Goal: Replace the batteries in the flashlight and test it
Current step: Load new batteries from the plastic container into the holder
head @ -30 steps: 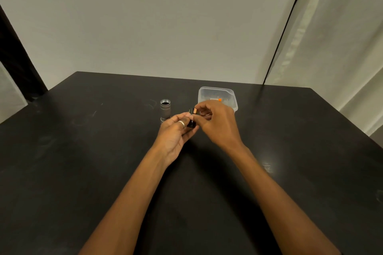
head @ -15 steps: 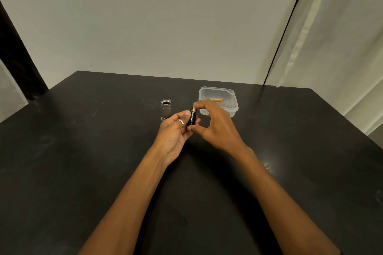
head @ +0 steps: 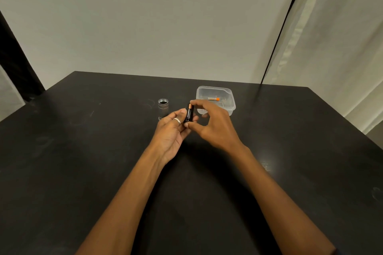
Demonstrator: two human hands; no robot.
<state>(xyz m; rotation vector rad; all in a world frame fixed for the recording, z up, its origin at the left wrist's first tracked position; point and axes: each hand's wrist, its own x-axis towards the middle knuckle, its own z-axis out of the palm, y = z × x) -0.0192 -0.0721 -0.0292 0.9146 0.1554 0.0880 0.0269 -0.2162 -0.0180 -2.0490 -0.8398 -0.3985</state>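
Note:
A black and copper battery (head: 189, 113) stands upright between my two hands, copper end up. My right hand (head: 213, 125) pinches it end to end, forefinger on top and thumb under it. My left hand (head: 173, 130), with a ring on one finger, lies palm up and its fingers touch the battery's left side; something dark sits at its fingertips behind the battery, too hidden to tell. The silver flashlight body (head: 163, 108) stands upright on the table to the left, open end up.
A clear plastic tub (head: 215, 98) behind my right hand holds an orange-tipped battery (head: 214, 99). The black table (head: 83, 151) runs to a pale wall at the back; a curtain hangs at the right.
My right hand turned the battery from hidden among the fingers to upright and in plain sight, and its fingers spread. My left hand stayed put.

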